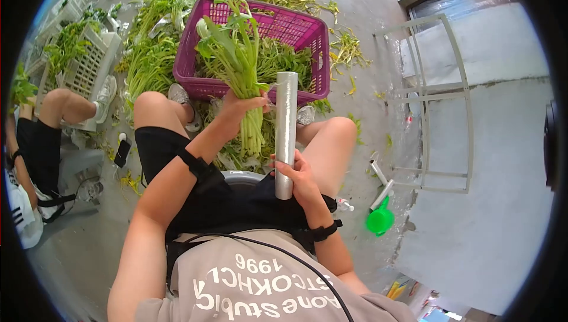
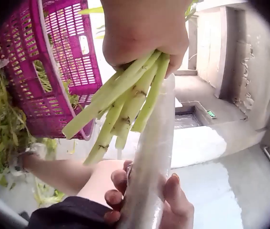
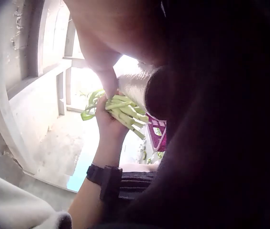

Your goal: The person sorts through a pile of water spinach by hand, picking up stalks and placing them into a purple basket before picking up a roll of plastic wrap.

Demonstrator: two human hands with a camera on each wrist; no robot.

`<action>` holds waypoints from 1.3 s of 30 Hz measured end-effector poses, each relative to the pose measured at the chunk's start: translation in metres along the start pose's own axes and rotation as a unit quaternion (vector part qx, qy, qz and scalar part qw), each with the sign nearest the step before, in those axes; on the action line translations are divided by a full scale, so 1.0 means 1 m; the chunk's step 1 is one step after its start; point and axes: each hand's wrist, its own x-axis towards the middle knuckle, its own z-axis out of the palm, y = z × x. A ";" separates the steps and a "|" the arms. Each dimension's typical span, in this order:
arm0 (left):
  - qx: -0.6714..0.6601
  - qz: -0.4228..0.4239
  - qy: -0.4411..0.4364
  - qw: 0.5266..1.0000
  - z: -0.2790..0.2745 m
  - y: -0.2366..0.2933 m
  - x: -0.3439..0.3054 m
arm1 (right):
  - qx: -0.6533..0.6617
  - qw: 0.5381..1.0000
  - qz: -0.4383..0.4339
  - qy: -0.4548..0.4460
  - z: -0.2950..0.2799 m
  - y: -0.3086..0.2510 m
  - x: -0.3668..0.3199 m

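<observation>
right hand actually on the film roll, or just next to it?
Touching. The head view shows the right hand wrapped round the lower part of the roll; the left wrist view shows its fingers curled on it.

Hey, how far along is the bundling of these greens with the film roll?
Done: one bunch of greens is gathered, with its stems together in the left hand. In hand: the right hand holds the film roll upright beside those stems; no wrap shows round them yet. Left: a heap of greens lies in the purple basket, and loose greens lie on the floor.
</observation>
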 end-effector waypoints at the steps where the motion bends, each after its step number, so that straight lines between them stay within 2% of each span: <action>1: 0.007 -0.002 -0.005 1.000 0.001 0.000 0.002 | -0.013 1.000 -0.004 0.002 -0.002 0.001 0.001; 7: 0.013 0.019 0.017 1.000 0.014 -0.014 0.013 | -0.041 0.998 -0.032 0.041 -0.012 0.008 0.010; 9: -0.008 0.020 0.091 0.996 0.015 -0.022 0.019 | -0.036 0.996 -0.064 0.057 -0.014 0.008 0.013; 10: -0.005 0.016 0.090 0.996 0.012 -0.026 0.021 | -0.031 0.996 -0.064 0.060 -0.014 0.008 0.013; 12: -0.013 -0.030 0.080 0.996 0.003 -0.030 0.024 | -0.032 0.995 -0.075 0.065 -0.014 0.008 0.014; 16: 0.005 -0.068 0.076 0.995 -0.006 -0.022 0.027 | -0.027 0.996 -0.058 0.067 -0.012 0.006 0.014; 18: 0.059 -0.005 0.103 0.993 -0.002 -0.004 0.034 | -0.034 0.994 -0.077 0.069 -0.012 0.008 0.018; 20: 0.106 -0.007 0.118 0.987 0.006 0.020 0.050 | -0.021 0.994 -0.087 0.062 -0.011 0.009 0.023; 22: 0.196 0.074 0.130 0.969 0.009 0.035 0.073 | -0.023 0.992 -0.112 0.058 -0.010 0.011 0.024; 26: 0.168 0.123 0.159 0.965 0.031 0.050 0.095 | -0.046 0.984 -0.154 0.076 -0.010 0.014 0.030; 29: 0.083 0.155 0.136 0.975 0.052 0.030 0.060 | -0.079 0.975 -0.187 0.093 -0.015 0.017 0.028; 32: 0.102 0.125 0.146 0.976 0.047 0.017 0.043 | -0.113 0.968 -0.195 0.112 -0.014 0.021 0.023; 34: 0.074 0.130 0.142 0.978 0.041 0.010 0.041 | -0.143 0.965 -0.192 0.109 -0.010 0.015 0.020; 37: 0.112 0.134 0.142 0.974 0.030 0.013 0.041 | -0.180 0.959 -0.187 0.117 -0.007 0.013 0.020; 39: 0.083 0.098 0.143 0.981 0.024 0.014 0.037 | -0.206 0.952 -0.193 0.121 -0.006 0.014 0.023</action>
